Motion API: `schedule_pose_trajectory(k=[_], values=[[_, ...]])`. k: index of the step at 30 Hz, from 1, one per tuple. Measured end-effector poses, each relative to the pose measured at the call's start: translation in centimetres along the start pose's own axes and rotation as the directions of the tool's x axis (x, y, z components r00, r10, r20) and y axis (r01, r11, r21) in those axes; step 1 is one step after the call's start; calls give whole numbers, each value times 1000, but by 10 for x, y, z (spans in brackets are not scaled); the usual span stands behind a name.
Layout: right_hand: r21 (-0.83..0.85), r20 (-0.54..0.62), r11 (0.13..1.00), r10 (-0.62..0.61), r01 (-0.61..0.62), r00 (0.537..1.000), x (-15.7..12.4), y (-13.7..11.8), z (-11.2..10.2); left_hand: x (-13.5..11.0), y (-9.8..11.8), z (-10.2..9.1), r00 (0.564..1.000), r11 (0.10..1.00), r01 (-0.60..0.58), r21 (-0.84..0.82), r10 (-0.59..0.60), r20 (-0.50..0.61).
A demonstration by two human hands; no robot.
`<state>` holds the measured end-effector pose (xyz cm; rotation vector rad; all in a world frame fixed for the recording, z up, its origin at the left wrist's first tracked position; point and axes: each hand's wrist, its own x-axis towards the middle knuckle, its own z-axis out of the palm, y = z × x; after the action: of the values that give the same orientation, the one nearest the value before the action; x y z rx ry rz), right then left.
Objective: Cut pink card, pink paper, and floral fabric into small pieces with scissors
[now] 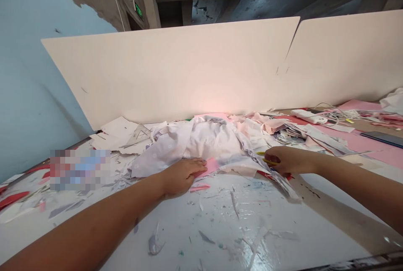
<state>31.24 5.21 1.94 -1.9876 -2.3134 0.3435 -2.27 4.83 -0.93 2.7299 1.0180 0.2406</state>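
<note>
one left hand [180, 173] is lying flat, its fingers stretching forward, on the near edge of one pale patterned cloth [203, 136]; the fingertips are touching one small pink piece [211, 165]. the cloth is sitting bunched mid-table [176, 220]. one right hand [280, 161], fingers curling in, is holding one yellow tool [260, 153] at the cloth's right side. farther right, one white power strip [308, 115] and one dark slab [384, 138] are lying. two pale panels [170, 74] are standing behind everything.

at upper left one green sign [137, 10] is glowing, its writing too small to read. a pixelated patch is covering something at left, the right fingers are hiding most of the tool, making its kind unclear, and the picture's edge is cutting off the slab.
</note>
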Motion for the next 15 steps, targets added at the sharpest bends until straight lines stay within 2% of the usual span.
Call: schedule_pose_trajectory(k=[3, 5, 8, 11, 13, 15], values=[[-146, 105, 989, 19, -3, 994, 2, -1, -6, 0, -3, 2, 1000, 1000, -6, -14, 5, -12], [-260, 73, 964, 75, -53, 995, 2, -3, -15, 0, -5, 3, 1000, 999, -9, -37, 8, -17], [-390, -61, 910, 126, -139, 990, -5, -9, -39, 0, -4, 2, 1000, 996, 11, -88, -12, -12], [-494, -237, 846, 90, -200, 967, -18, -16, -71, 0, -2, 0, 999, 990, 48, -136, -49, -1], [-591, -416, 751, 30, -295, 909, -25, -19, -92, 0, -1, 0, 998, 984, 63, -165, -65, -8], [-529, -502, 745, 110, -406, 858, -27, -18, -108, 0, -2, 1, 997, 981, 65, -184, -70, -20]])
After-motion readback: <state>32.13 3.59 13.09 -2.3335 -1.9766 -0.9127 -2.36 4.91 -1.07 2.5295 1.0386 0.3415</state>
